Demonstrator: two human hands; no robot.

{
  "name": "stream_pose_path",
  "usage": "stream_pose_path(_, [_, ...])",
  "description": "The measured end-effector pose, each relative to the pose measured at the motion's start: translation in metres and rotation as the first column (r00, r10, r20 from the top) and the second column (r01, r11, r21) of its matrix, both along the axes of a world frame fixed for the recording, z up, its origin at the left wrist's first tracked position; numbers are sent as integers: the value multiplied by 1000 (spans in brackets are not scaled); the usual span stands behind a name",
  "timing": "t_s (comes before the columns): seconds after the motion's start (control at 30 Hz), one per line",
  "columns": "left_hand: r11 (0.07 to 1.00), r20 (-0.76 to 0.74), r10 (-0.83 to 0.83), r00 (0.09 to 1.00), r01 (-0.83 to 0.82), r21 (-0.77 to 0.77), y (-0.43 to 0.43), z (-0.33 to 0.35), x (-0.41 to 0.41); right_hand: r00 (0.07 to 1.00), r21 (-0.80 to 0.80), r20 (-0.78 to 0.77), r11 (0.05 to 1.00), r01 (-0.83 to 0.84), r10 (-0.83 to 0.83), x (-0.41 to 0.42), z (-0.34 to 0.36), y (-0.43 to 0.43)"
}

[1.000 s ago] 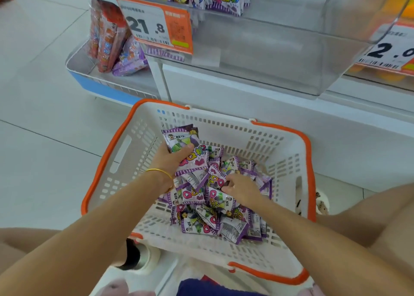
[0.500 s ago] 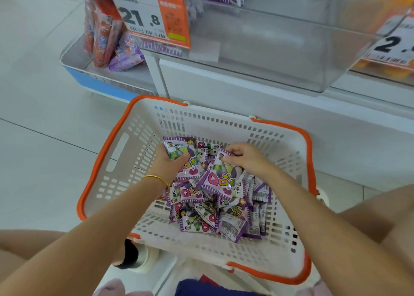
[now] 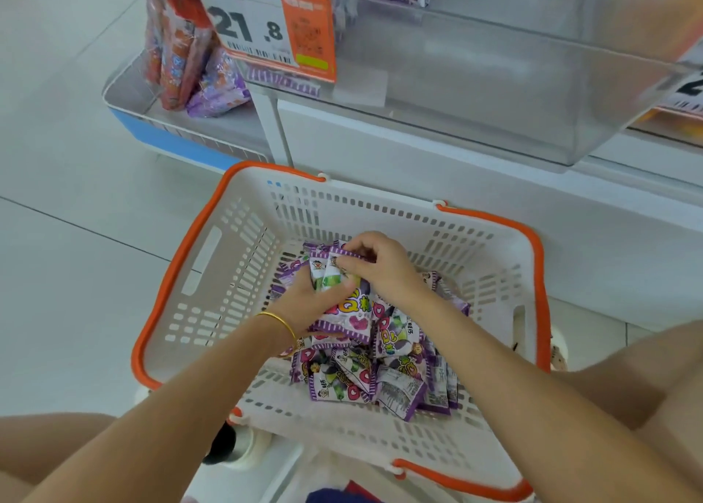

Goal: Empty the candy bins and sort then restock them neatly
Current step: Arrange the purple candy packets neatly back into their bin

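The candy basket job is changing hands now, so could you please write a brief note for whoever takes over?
Left hand grips a bundle of purple candy packets over the basket. Right hand pinches the bundle's top edge. Loose packets lie piled in the basket. The clear bin above looks mostly emptied. Left to do: stack the rest, then restock the bin neatly.

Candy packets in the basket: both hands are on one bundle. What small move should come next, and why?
Probably the right hand should release the bundle and pick another from the loose packets. The left hand grips the bundle, the right hand only pinches its top edge, and many packets lie jumbled in the basket.
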State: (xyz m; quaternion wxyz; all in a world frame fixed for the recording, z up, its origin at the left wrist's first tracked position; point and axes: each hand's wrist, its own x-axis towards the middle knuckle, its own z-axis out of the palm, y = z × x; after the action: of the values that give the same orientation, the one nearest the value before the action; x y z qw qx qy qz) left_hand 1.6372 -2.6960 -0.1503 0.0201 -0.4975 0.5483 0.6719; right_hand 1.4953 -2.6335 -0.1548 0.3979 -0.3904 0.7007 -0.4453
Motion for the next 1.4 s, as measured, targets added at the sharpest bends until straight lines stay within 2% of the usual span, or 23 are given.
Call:
stream_pose_path(0.1, [991, 32, 132, 991, -131, -24, -12, -12, 16, 949, 85, 95, 952, 293, -301, -9, -32, -6])
stream_pose_path(0.13, [979, 41, 204, 978, -203, -27, -18, -16, 21, 944, 173, 50, 934, 313, -326, -17, -48, -4])
stream_pose_path(0.2, [950, 40, 311, 950, -310, -22, -27, -23, 29, 984, 419, -124, 893, 166, -125, -31, -84, 8])
stream_pose_path(0.27, [935, 41, 354, 934, -353, -30, -33, -28, 35, 986, 594, -131, 804, -5, 103, -32, -114, 21])
stream_pose_path(0.43, [934, 47, 358, 932, -358, -5, -32, -34, 36, 943, 607, -196, 788, -101, 271, -15, -132, 28])
stream_pose_path(0.53, [947, 65, 321, 945, -320, -33, -28, -32, 33, 954, 650, -165, 755, -86, 250, -10, -129, 31])
stream_pose_path(0.67, [962, 33, 272, 962, -270, -47, -24, -26, 26, 995, 599, -92, 800, 30, 32, -17, -113, 34])
stream_pose_path(0.77, [967, 20, 242, 970, -239, -89, -18, -16, 17, 983, 577, -124, 797, 180, -133, -32, -79, 37])
stream_pose_path(0.83, [968, -3, 222, 975, -221, -120, -13, -6, 8, 968, 528, -66, 815, 240, -243, -44, -51, 40])
stream_pose_path(0.87, [968, -19, 207, 978, -207, -139, -10, 0, 3, 936, 503, 74, 823, 264, -345, -50, -35, 41])
stream_pose_path(0.9, [969, -30, 189, 982, -191, -156, -7, 6, -2, 855, 489, 273, 829, 272, -441, -54, -16, 43])
stream_pose_path(0.93, [968, -44, 180, 983, -185, -170, -4, 15, -7, 727, 471, 477, 842, 262, -493, -57, 0, 45])
stream_pose_path(0.97, [964, -65, 185, 981, -194, -183, -1, 24, -12, 612, 438, 616, 861, 258, -496, -56, 18, 48])
stream_pose_path(1.0, [960, -82, 201, 976, -213, -182, 1, 32, -16, 552, 404, 683, 877, 261, -478, -55, 31, 51])
stream_pose_path(1.07, [950, -121, 252, 960, -269, -158, 6, 52, -24, 516, 343, 729, 892, 294, -450, -48, 50, 57])
stream_pose_path(1.2, [940, -148, 296, 944, -315, -129, 12, 86, -28, 563, 209, 724, 905, 370, -397, -29, 81, 63])
stream_pose_path(1.3, [947, -126, 275, 953, -291, -135, 18, 104, -25, 657, 113, 662, 914, 389, -361, -16, 103, 59])
stream_pose_path(1.4, [948, -139, 270, 953, -288, -135, 22, 117, -23, 783, 47, 527, 932, 360, -330, -2, 120, 51])
